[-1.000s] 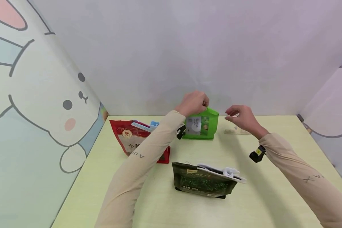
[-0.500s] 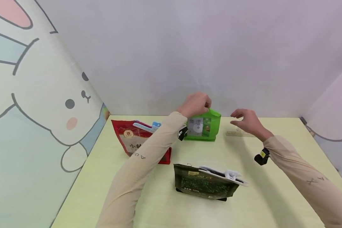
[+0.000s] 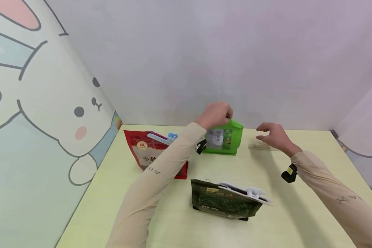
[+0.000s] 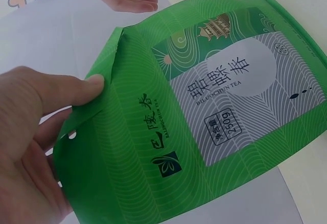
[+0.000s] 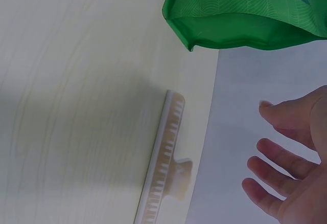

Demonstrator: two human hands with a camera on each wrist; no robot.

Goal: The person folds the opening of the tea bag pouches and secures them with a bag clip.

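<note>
Thumb and fingers of left hand [image 4: 36,132] pinch green tea pouch's [image 4: 214,116] top corner.

three pouches, green pouch [image 3: 224,140], red pouch [image 3: 145,155], dark pouch [image 3: 223,201], three sealing clips, blue clip [image 3: 161,138], white clip [image 3: 246,190], beige clip [image 3: 261,147]

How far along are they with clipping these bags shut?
Two look done: the red bag carries a blue clip, and the dark green bag a white clip. In hand: the left hand pinches the top of the bright green bag. Left: the right hand hovers open over the beige clip, which lies on the table, not yet picked up.
</note>
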